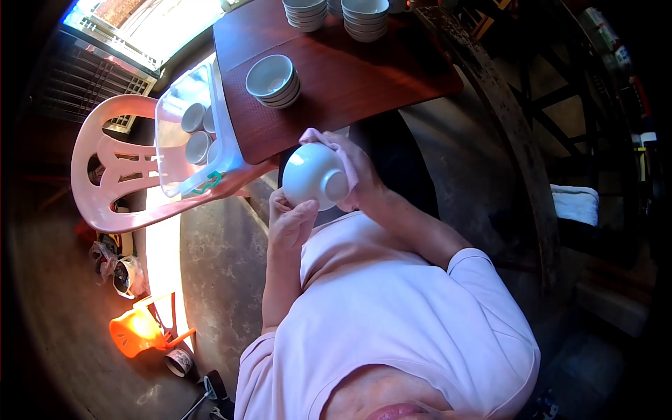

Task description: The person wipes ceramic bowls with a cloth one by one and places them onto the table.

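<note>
A white bowl [311, 173] is held between my two hands near the table's front edge, its foot ring turned toward me. Its lower left rim is gripped by my left hand [292, 220], thumb on the outside. My right hand [360, 171] presses a pink cloth [341, 155] round the bowl's right side; part of this hand is hidden behind the cloth and bowl. Beyond them, a short stack of bowls [273, 80] stands on the red-brown table [329, 105]. A clear plastic bin [227, 133] left of the table holds several bowls [198, 147].
More bowl stacks [365, 19] stand at the table's far side. The bin rests on a pink plastic chair [112, 199]. An orange stool [140, 330] is on the floor at lower left. A wooden beam [500, 119] runs along the right, near a white towel [575, 204].
</note>
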`<state>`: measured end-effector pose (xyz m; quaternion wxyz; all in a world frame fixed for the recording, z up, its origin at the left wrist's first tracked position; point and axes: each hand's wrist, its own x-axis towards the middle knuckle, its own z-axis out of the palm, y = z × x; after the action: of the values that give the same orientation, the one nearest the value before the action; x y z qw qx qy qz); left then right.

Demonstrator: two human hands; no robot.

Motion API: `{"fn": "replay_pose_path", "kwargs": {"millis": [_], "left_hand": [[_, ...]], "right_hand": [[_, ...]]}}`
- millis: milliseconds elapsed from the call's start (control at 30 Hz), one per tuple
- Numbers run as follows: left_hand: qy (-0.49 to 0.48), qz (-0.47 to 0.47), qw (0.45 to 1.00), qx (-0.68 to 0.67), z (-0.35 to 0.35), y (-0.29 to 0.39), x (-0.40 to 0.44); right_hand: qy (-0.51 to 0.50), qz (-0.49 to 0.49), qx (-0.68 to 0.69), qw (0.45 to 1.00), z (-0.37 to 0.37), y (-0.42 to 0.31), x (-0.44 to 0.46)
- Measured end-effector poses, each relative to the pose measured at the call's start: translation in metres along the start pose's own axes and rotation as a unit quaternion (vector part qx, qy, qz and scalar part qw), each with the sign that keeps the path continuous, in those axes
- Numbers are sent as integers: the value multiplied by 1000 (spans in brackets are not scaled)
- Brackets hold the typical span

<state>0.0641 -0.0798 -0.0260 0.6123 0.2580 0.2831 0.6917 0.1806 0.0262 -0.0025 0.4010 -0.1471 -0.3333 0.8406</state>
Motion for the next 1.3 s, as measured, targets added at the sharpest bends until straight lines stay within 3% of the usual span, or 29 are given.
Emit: {"fn": "replay_pose_path", "kwargs": {"millis": [100, 133, 167, 233, 267, 300, 367, 433, 467, 533, 600, 700, 733, 767, 833, 867, 900, 933, 967, 1000, 1033, 1100, 1133, 1167, 1233, 1300], "left_hand": [[2, -18, 999, -45, -3, -5, 0], [7, -39, 996, -80, -2, -2, 0], [12, -57, 991, -116, -1, -1, 0], [-11, -64, 986, -157, -4, -1, -2], [-3, -57, 982, -179, 1, 3, -4], [5, -48, 978, -203, 5, 6, -6], [21, -20, 954, -297, 7, 10, -5], [4, 4, 906, -424, -2, 16, -6], [-24, 22, 874, -484, -8, 14, -6], [-34, 24, 880, -473, -3, 10, -6], [6, 20, 910, -415, -3, 8, -7], [-2, 6, 989, -151, 4, 16, -7], [18, -2, 991, -133, 14, 15, -8], [23, 2, 994, -102, 27, 18, -9], [38, 12, 997, -69, 24, 20, -12], [47, 30, 995, -81, 26, 23, -8], [55, 62, 995, -53, 24, 21, -6], [64, 94, 993, -26, 20, 16, -5], [74, 125, 989, 3, 17, 13, -5], [81, 109, 986, 97, 15, 11, -5], [111, 56, 977, 174, 18, 12, -5], [68, -12, 990, 122, 14, 23, -5], [23, -53, 998, 32, 2, 30, -5], [-20, -93, 994, -59, -7, 34, -6], [9, -91, 994, -61, -8, 32, -5], [35, -49, 995, -81, -7, 22, -2]], "right_hand": [[6, 51, -123, 991, -11, -3, 7], [-41, 61, -222, 972, 1, -25, 15], [-117, 107, -329, 931, 4, -31, 21], [-295, 45, -565, 769, 23, -56, 24], [-310, 55, -531, 787, 25, -56, 26], [-308, -98, -527, 786, 22, -49, 28], [-289, -391, -480, 730, 12, -29, 33], [-172, -468, -565, 658, 15, -12, 10], [-109, -454, -509, 723, 17, 5, -3], [-64, -456, -498, 735, 21, 15, -8], [-104, -489, -595, 629, 17, 3, 1], [-281, -358, -595, 663, 25, -32, 21], [-243, -43, -527, 813, 40, -54, 19], [-298, 49, -532, 791, 46, -67, 26], [-247, 77, -477, 840, 42, -59, 28], [-164, 135, -365, 907, 35, -47, 25], [-139, 9, -191, 972, 27, -25, 24], [-77, -164, -283, 942, 15, 2, 20], [-11, -329, -362, 872, 9, 19, 13], [21, -251, -445, 860, 17, 12, 2], [-52, -208, -397, 892, 5, 13, 9], [-177, -104, -305, 930, -11, 0, 31], [-223, -38, -268, 937, -6, -15, 36], [-227, 72, -343, 908, 10, -37, 35], [-212, 138, -435, 864, 22, -45, 36], [-171, 90, -249, 949, 3, -20, 42]]}}
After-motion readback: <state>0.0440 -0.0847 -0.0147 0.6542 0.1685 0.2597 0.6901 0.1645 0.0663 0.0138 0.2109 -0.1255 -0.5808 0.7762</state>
